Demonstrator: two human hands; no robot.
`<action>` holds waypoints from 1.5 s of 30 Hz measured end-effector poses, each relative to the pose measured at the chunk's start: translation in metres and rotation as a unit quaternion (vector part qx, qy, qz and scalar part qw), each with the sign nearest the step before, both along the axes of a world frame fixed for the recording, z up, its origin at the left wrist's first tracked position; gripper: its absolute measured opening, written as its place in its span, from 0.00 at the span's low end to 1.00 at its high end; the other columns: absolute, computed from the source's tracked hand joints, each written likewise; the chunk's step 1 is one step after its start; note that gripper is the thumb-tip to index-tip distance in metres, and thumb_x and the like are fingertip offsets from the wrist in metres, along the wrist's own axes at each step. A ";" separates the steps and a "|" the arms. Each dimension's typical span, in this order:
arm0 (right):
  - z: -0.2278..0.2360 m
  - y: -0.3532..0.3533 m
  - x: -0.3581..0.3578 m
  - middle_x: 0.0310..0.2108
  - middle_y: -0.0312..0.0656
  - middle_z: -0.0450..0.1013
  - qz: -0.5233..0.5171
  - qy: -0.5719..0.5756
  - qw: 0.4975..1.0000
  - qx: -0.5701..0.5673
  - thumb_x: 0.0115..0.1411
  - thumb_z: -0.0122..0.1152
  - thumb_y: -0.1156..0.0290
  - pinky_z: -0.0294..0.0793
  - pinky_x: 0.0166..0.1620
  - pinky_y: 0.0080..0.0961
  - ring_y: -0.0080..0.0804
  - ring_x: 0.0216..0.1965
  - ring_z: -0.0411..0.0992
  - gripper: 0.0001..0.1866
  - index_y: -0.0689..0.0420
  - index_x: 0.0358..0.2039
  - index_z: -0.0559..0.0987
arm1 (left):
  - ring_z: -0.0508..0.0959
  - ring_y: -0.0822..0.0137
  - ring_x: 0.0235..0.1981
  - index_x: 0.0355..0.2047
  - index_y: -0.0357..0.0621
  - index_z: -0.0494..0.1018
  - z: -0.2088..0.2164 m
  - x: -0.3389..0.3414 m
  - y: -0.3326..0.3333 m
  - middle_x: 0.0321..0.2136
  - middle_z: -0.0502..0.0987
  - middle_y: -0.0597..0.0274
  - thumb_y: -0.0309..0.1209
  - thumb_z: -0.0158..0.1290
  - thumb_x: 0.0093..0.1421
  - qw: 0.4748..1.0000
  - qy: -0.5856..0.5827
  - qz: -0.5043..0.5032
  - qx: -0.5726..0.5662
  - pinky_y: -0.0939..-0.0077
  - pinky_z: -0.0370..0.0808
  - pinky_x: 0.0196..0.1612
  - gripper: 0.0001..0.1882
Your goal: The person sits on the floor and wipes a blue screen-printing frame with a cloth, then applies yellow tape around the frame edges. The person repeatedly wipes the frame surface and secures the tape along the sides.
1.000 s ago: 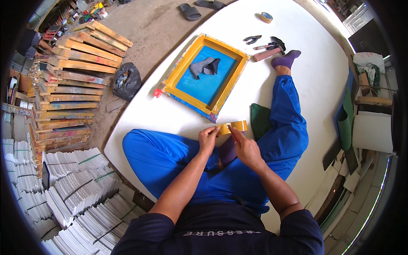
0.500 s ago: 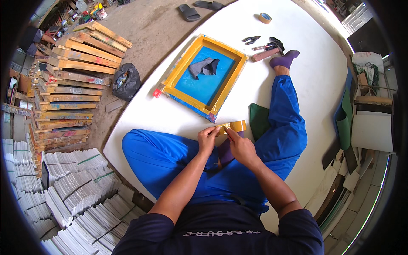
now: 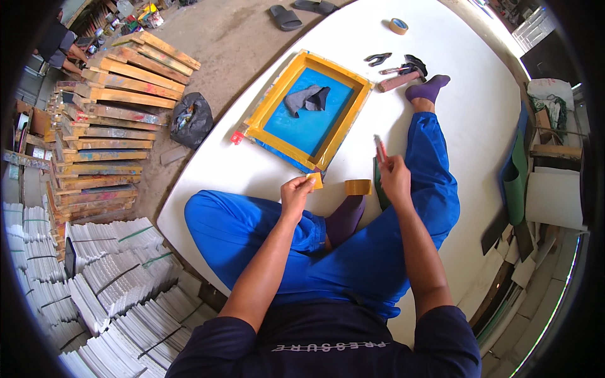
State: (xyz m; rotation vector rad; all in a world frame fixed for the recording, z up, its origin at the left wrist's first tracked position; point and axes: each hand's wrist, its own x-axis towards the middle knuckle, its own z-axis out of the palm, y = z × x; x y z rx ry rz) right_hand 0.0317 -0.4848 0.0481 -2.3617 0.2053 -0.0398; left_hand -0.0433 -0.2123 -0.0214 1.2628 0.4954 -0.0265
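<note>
My left hand [image 3: 295, 196] pinches a short piece of yellow-brown adhesive tape [image 3: 316, 181], just off the near corner of a screen-printing frame [image 3: 275, 148]. Yellow tape covers the frame's rim, and a crumpled grey cloth [image 3: 307, 98] lies on its blue mesh [image 3: 296, 129]. In my right hand [image 3: 396, 179] is a slim red cutter [image 3: 380, 148], its tip pointing away from me. The roll of yellow-brown tape [image 3: 358, 187] stands between my hands, by my purple-socked foot. My right hand partly hides a dark green piece of cloth [image 3: 379, 189].
On the white board [image 3: 246, 170] beyond my right foot lie a hammer [image 3: 398, 82], pliers [image 3: 378, 58] and another tape roll [image 3: 398, 26]. To the left are stacked wooden frames [image 3: 113, 135], a black bag [image 3: 192, 120] and bundled white sheets [image 3: 120, 271]. A person sits far left.
My hands have moved apart. The tape piece has come away from the roll with my left hand; the roll now stands free. My right hand has swung right and forward with the cutter.
</note>
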 end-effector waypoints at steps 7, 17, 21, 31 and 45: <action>-0.065 -0.024 0.050 0.39 0.55 0.81 -0.116 0.042 0.982 -0.144 0.64 0.66 0.65 0.78 0.46 0.47 0.52 0.42 0.81 0.13 0.61 0.43 0.80 | 0.77 0.78 0.31 0.42 0.33 0.84 0.005 0.004 0.014 0.31 0.83 0.65 0.29 0.65 0.64 0.993 0.013 -0.104 0.054 0.80 0.74 0.37 0.11; 0.001 0.082 -0.005 0.43 0.41 0.83 0.339 -0.009 0.940 0.019 0.53 0.78 0.69 0.77 0.53 0.38 0.41 0.50 0.76 0.18 0.54 0.45 0.87 | 0.79 0.78 0.32 0.40 0.33 0.84 0.020 0.014 0.022 0.30 0.84 0.64 0.29 0.64 0.64 0.963 -0.041 -0.222 0.147 0.77 0.75 0.37 0.10; -0.006 0.096 -0.004 0.37 0.45 0.84 0.331 0.029 0.942 0.043 0.56 0.74 0.65 0.77 0.50 0.41 0.48 0.43 0.78 0.13 0.54 0.40 0.88 | 0.81 0.76 0.33 0.40 0.34 0.85 0.027 0.022 0.027 0.29 0.85 0.61 0.29 0.64 0.64 0.942 -0.041 -0.265 0.202 0.76 0.77 0.38 0.10; -0.018 0.101 0.005 0.33 0.54 0.82 0.263 0.103 0.958 0.052 0.58 0.69 0.65 0.78 0.43 0.47 0.58 0.37 0.80 0.10 0.58 0.34 0.87 | 0.83 0.72 0.31 0.41 0.35 0.86 0.025 0.034 0.028 0.30 0.87 0.55 0.31 0.66 0.61 0.940 0.001 -0.265 0.217 0.72 0.78 0.39 0.12; -0.035 0.096 0.044 0.28 0.47 0.81 0.218 0.071 0.971 0.070 0.60 0.72 0.70 0.77 0.36 0.32 0.33 0.28 0.78 0.10 0.64 0.37 0.86 | 0.85 0.68 0.34 0.42 0.35 0.86 0.007 0.066 0.046 0.32 0.87 0.52 0.34 0.69 0.58 0.960 0.042 -0.183 0.209 0.72 0.80 0.41 0.16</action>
